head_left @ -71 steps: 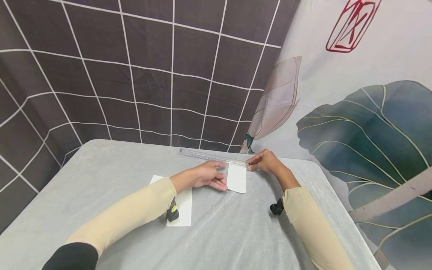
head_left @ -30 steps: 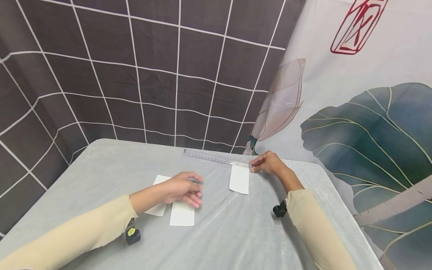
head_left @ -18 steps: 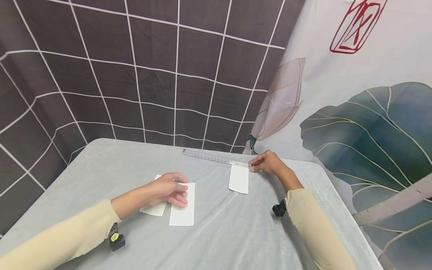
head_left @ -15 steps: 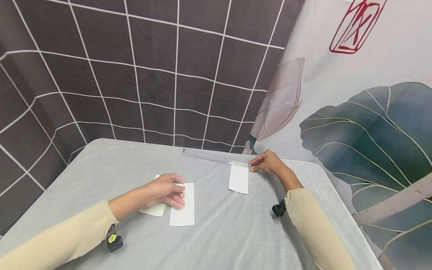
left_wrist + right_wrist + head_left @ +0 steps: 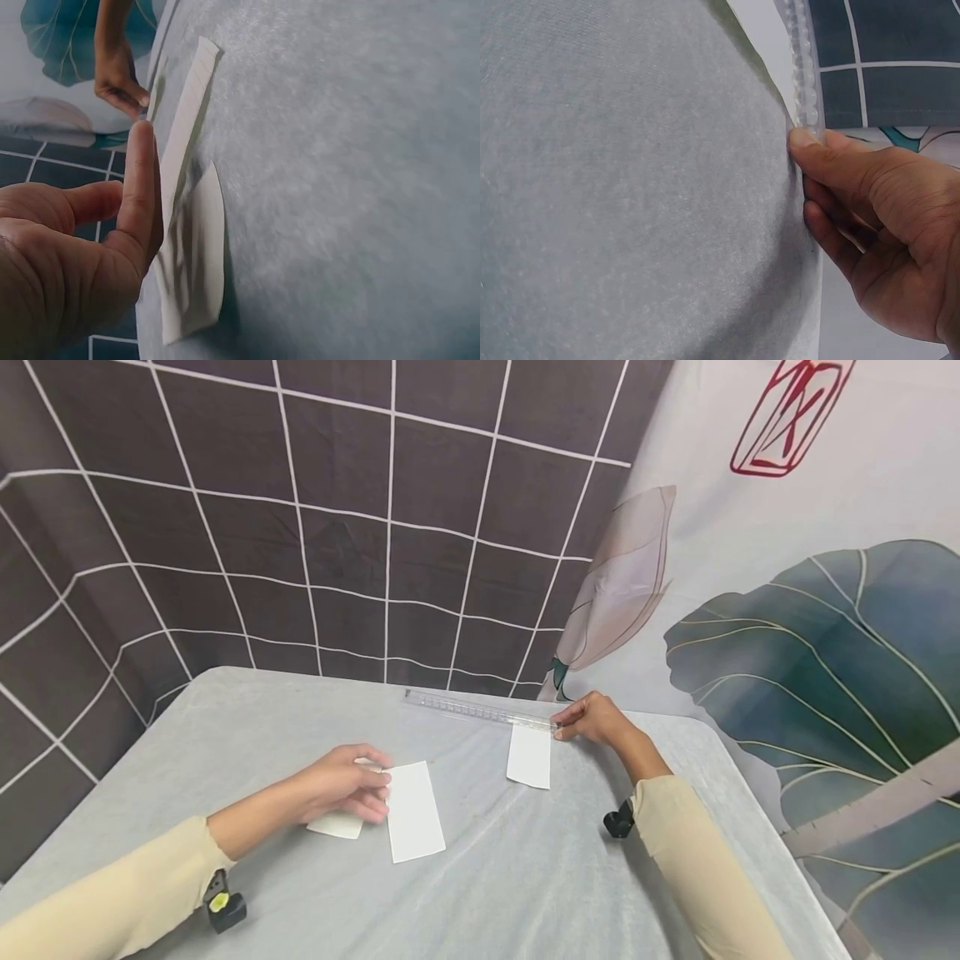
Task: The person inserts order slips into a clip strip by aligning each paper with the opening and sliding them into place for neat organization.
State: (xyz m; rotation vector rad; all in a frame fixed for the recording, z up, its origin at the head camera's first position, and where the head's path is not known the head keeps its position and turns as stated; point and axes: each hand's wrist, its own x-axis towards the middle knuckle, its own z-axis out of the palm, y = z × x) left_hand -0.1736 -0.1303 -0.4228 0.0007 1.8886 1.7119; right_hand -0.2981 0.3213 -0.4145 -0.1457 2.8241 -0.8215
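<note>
My right hand [image 5: 596, 718] pinches the right end of a clear plastic ruler [image 5: 465, 707] with a bumpy, wavy edge, near the table's far edge. The ruler's right part meets the top of a small white paper piece [image 5: 529, 756]; in the right wrist view that paper [image 5: 761, 34] runs along the ruler. My left hand [image 5: 341, 783] is low over the left side, fingers fairly straight, fingertips right at the upper left edge of a white paper rectangle [image 5: 416, 814]. Beneath this hand lies another off-white paper piece [image 5: 337, 827], partly hidden. The left wrist view shows both papers beyond the fingers.
A pale grey cloth [image 5: 510, 877] covers the table. Behind it hangs a dark curtain [image 5: 337, 552] with a white grid, and on the right a pale hanging [image 5: 697, 560] with leaf prints.
My left hand has moved left from the ruler to the left papers. The white rectangle has turned slightly, its lower end swinging right. My right hand has stayed on the ruler's end.
</note>
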